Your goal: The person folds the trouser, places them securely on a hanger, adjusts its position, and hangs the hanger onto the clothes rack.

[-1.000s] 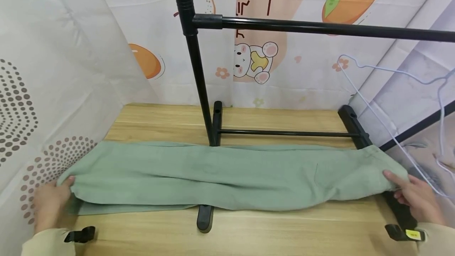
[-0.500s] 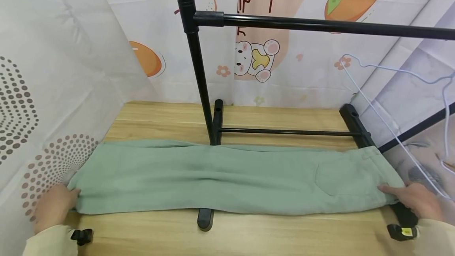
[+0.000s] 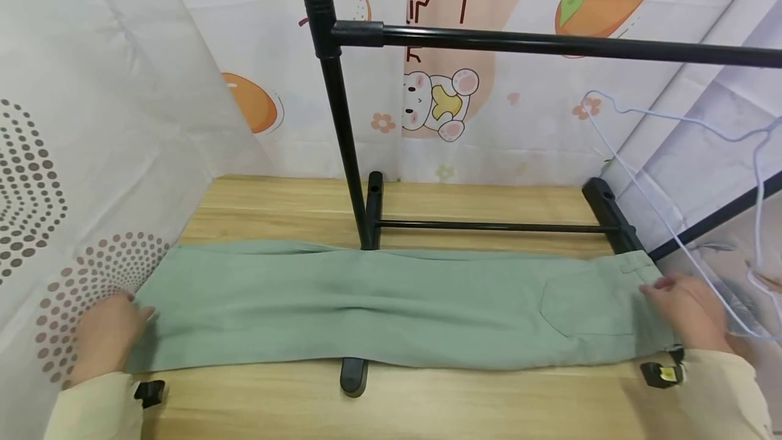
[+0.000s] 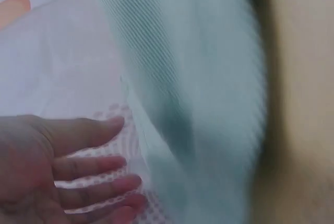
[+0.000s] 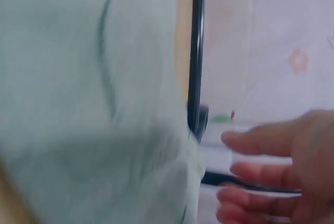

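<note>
A pair of pale green trousers (image 3: 366,311), folded lengthwise, lies nearly flat across the wooden table. Its back pocket (image 3: 586,307) and waist end are at the right, the leg ends at the left. My left hand (image 3: 110,331) is by the leg ends; in the left wrist view its fingers (image 4: 99,187) are spread and relaxed beside the cloth, holding nothing. At the waist end is my right hand (image 3: 690,307). The right wrist view shows its thumb and fingers (image 5: 261,174) loosely extended, apart from the cloth (image 5: 130,78).
A black garment rack (image 3: 348,134) stands on the table (image 3: 489,402), its upper bar (image 3: 550,46) crossing above. One rack foot (image 3: 353,377) sticks out from under the trousers. A pale wire hanger (image 3: 690,121) hangs at the right. Printed curtains (image 3: 293,141) enclose the back and sides.
Both hands held the near edge of the trousers, brought it down toward me and smoothed it flat. Both have since let go; the right has shifted up and left, the left slightly up and right.
</note>
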Tool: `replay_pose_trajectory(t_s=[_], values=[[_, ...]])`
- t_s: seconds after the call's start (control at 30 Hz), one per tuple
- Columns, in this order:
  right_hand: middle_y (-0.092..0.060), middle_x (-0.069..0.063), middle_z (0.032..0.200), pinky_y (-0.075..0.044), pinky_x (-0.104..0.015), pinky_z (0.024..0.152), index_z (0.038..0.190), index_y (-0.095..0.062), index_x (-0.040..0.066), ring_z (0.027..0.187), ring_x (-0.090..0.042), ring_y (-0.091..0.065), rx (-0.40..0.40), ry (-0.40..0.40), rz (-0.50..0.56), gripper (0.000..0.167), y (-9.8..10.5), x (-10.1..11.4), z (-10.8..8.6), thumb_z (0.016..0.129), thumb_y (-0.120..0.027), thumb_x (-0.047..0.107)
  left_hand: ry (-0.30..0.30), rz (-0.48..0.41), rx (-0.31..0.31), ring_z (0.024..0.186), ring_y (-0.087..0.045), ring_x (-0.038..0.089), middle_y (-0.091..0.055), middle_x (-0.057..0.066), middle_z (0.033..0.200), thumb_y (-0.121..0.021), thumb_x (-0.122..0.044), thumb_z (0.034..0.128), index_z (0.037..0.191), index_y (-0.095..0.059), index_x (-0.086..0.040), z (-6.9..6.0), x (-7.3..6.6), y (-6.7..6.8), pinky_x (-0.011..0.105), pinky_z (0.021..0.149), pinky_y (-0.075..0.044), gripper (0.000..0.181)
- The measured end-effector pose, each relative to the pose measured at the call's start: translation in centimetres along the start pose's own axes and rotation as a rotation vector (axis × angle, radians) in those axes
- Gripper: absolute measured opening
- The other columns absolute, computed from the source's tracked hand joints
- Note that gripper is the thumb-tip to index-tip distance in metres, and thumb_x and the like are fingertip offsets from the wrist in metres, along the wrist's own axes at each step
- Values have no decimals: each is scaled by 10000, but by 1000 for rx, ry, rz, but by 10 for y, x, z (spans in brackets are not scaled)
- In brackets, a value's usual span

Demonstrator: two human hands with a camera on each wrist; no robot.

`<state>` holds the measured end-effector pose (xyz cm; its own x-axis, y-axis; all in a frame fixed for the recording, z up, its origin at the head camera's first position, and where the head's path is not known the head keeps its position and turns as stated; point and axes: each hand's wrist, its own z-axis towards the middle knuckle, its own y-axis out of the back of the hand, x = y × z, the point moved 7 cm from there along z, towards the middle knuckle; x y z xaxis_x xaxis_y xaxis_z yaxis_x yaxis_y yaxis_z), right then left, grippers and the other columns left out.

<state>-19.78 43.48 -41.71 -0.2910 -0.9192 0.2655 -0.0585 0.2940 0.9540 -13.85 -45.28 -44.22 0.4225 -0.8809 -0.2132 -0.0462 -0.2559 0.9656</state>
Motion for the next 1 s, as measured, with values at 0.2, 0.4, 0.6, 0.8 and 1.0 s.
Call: replay_pose_trajectory(t_s=[0.2, 0.4, 0.6, 0.8, 1.0], values=[[-693, -215, 869, -431, -324, 610, 944, -681, -61, 751, -268, -615, 38, 319, 35, 252, -19, 60, 19, 906, -666, 188, -210, -17, -22, 939, -560, 531, -564, 395, 1124, -630, -141, 899, 1150, -564, 169, 22, -34, -1, 560, 725, -465, 405], [-686, -255, 1029, -519, -445, 706, 1085, -671, -71, 892, -342, -651, 194, 419, 48, 308, -49, 99, 35, 914, -655, 185, -333, 8, 39, 1053, -509, 559, -516, 397, 1205, -623, -156, 916, 1209, -572, 105, 45, -54, -13, 630, 830, -443, 395], [-687, -263, 1085, -524, -510, 761, 1081, -694, -46, 944, -399, -658, 209, 507, 18, 268, -66, 123, 42, 883, -680, 135, -392, -13, 89, 1171, -448, 577, -495, 387, 1291, -610, -104, 915, 1242, -557, 106, 63, -62, -27, 672, 957, -376, 392], [-665, -273, 1152, -486, -572, 854, 1113, -688, -29, 1072, -462, -607, 241, 520, -34, 274, -78, 130, 45, 869, -674, 96, -423, -17, 92, 1170, -454, 571, -510, 381, 1279, -616, -67, 901, 1230, -567, 107, 67, -65, -29, 665, 968, -372, 375], [-653, -284, 1141, -497, -566, 843, 1162, -655, -48, 1048, -451, -610, 275, 525, -42, 342, -83, 135, 48, 850, -695, 85, -448, -9, 132, 1206, -421, 578, -475, 382, 1322, -617, -66, 904, 1267, -540, 92, 72, -69, -31, 668, 985, -359, 403]])
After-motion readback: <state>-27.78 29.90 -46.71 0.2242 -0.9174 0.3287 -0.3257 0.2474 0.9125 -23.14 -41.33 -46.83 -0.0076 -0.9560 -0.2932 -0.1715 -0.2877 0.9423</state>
